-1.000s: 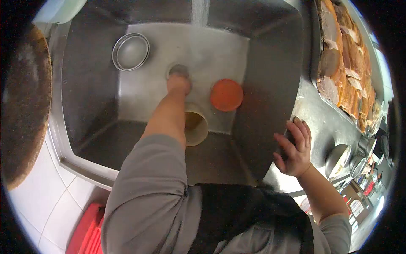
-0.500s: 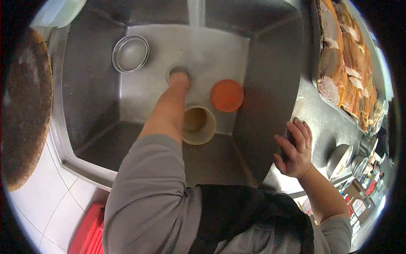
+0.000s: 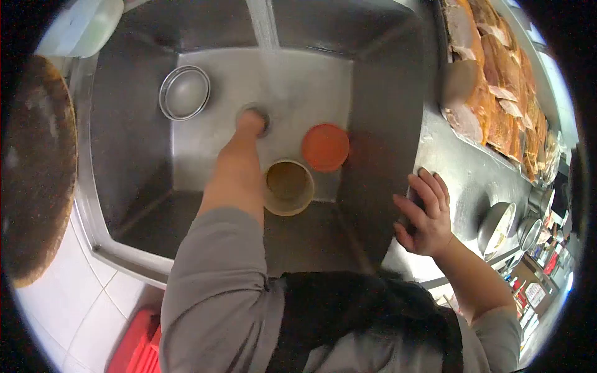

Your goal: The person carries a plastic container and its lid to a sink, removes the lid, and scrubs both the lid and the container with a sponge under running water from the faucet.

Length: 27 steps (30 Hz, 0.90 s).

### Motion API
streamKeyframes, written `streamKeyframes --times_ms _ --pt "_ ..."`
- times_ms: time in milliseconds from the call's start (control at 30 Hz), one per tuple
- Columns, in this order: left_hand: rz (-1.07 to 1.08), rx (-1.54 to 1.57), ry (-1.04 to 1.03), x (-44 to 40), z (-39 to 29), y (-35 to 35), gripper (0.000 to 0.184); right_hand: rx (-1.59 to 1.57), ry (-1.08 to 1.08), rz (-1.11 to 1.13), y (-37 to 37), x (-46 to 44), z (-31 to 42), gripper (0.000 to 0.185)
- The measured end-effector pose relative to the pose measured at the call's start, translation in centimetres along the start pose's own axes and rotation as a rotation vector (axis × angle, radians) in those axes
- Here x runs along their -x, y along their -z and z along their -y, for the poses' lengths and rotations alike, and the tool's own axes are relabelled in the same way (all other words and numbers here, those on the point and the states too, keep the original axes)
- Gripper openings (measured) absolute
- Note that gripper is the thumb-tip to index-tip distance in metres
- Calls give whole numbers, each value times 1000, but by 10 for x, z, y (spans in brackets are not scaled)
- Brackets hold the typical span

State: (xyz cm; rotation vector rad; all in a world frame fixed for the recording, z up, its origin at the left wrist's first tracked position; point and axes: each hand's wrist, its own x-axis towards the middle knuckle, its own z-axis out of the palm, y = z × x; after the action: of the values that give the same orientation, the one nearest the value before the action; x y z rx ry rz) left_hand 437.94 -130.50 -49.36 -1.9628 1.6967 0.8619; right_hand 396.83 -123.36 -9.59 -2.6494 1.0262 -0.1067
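My left hand (image 3: 252, 121) reaches down to the dark round drain (image 3: 266, 126) in the floor of a deep metal sink (image 3: 130, 266). Its fingers are hidden and blurred there, so any grip cannot be made out. Beside my left forearm stands a pale round container (image 3: 289, 208) with its mouth up and something brownish inside. An orange round piece (image 3: 325, 147) lies to the right of the drain, and a round metal dish (image 3: 185, 93) sits at the upper left. With fingers spread, my right hand (image 3: 429, 214) rests on the sink's right edge, holding nothing.
Water (image 3: 264, 28) runs down at the sink's far side. Sliced meat (image 3: 494, 81) fills a tray on the right counter, with bowls (image 3: 497, 229) nearer me. A large brown round object (image 3: 38, 171) stands at the left, above a red item (image 3: 138, 342).
The view has shifted a little. The pale container has moved slightly right, out from behind my left forearm. My left hand stays at the drain and my right hand on the edge.
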Motion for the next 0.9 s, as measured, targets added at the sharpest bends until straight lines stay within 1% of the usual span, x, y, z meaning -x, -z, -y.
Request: streamKeyframes --times_ms 33,100,200,233,300,400,467,500,533,567,633,700,767,833,900 --pt "9 -104 -99 6 4 5 29 -1 4 -2 1 -1 1 53" --pt "17 -313 -289 59 -4 72 28 -13 -1 -7 5 -2 3 50" --pt "108 1277 128 87 23 82 18 -18 11 -39 7 1 6 48" --pt "86 1303 88 99 33 86 19 -20 21 -54 7 2 7 48" --pt "27 1354 23 161 41 126 22 -21 41 -80 6 3 8 47" --pt "-198 1365 53 263 52 165 24 -12 81 -124 1 7 8 46" --pt "-300 1411 -14 341 64 181 23 -3 121 -148 -3 11 8 44" --pt "-400 1285 30 389 61 192 22 5 129 -150 -3 14 9 43" --pt "-478 1385 -2 427 72 195 21 16 133 -159 -4 15 10 42" --pt "-563 1381 -22 470 77 198 22 28 132 -176 -6 14 11 41" --pt "-757 1366 81 545 77 192 24 25 167 -204 -10 18 12 38" --pt "-922 1337 239 603 73 170 26 54 182 -231 -8 19 14 37" --pt "-919 1393 328 635 90 131 27 43 203 -231 -12 21 10 37" --pt "-904 1374 490 640 89 92 26 56 208 -241 -12 20 8 37" --pt "-694 657 680 634 86 74 23 75 195 -230 -10 22 10 37"
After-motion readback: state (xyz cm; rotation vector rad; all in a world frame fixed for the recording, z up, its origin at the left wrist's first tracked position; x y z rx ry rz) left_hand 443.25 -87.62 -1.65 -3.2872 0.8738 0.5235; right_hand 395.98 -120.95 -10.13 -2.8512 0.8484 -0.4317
